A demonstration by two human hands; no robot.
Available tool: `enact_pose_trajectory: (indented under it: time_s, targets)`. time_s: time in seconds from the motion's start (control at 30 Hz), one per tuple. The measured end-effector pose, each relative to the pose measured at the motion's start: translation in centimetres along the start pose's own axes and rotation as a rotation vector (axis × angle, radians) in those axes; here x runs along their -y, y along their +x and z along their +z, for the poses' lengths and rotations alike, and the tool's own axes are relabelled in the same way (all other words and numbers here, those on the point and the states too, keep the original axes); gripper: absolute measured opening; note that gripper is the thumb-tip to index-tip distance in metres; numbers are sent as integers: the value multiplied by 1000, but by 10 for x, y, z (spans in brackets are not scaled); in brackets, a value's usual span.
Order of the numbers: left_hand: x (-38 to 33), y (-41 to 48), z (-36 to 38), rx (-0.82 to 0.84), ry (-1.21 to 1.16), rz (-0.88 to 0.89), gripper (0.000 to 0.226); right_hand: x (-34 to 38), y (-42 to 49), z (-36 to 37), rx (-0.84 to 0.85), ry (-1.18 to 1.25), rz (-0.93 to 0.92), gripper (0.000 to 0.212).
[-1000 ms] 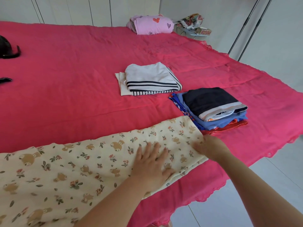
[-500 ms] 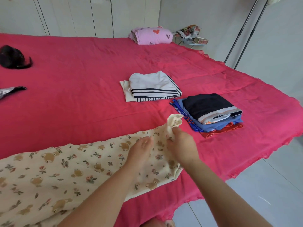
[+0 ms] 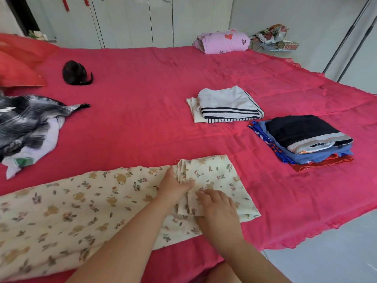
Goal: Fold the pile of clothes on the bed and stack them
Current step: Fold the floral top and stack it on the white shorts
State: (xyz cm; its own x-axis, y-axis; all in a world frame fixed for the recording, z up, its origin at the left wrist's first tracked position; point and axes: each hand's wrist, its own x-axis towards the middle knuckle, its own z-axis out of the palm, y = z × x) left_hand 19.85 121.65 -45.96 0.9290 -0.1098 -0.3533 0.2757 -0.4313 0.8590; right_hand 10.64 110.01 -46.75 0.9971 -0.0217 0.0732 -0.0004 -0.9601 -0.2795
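The fingers [image 3: 189, 183] of the left hand [image 3: 173, 185] are pressed together and pinch a bunched ridge of the cream printed cloth [image 3: 81, 203], a little below the centre of the frame. The right hand [image 3: 218, 209] lies just beside it, its fingers loosely spread and flat on the folded-over end of the same cloth; whether they grip anything underneath, I cannot tell. This cloth is long and stretches along the near edge of the bed [image 3: 142, 103] toward the lower left, where it runs out of the frame.

I judge the task is perhaps half done. Two stacks are already folded: a white striped stack [image 3: 228, 105] right of centre, and a dark and blue stack [image 3: 306, 137] at the right side, near each other but not touching. The printed cloth has only its first fold at the right end, so most of its length is left to fold. At the left edge a loose heap of plaid clothes [image 3: 26, 127] waits unfolded and is partly cut off. A pink bundle [image 3: 222, 40] lies at the far edge, upper right; if it belongs to the task is not clear.

A small black thing [image 3: 76, 75] in the upper left is hard to identify.
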Motion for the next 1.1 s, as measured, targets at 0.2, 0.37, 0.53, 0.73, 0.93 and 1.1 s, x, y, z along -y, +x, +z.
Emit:
enact_pose_trajectory:
  time_s: [0.2, 0.37, 0.53, 0.73, 0.93, 1.1]
  targets:
    - [-16, 0, 18, -125, 135, 224, 74, -10, 1, -12, -7, 104, 118, 33]
    - [-30, -14, -27, -186, -1, 433, 73, 19, -2, -27, -177, 279, 19, 41]
    - [10, -41, -100, -279, 42, 385, 60, 71, -8, -10, -104, 324, -272, 38]
    - [53, -54, -115, -380, 580, 139, 58, 61, -2, 10, -88, 271, -239, 29]
    - [71, -45, -57, -178, 921, 392, 61, 22, 0, 27, 170, -70, -84, 50]
    - [86, -37, -51, -42, 1001, 253, 64, 7, -2, 21, 107, 5, -87, 52]
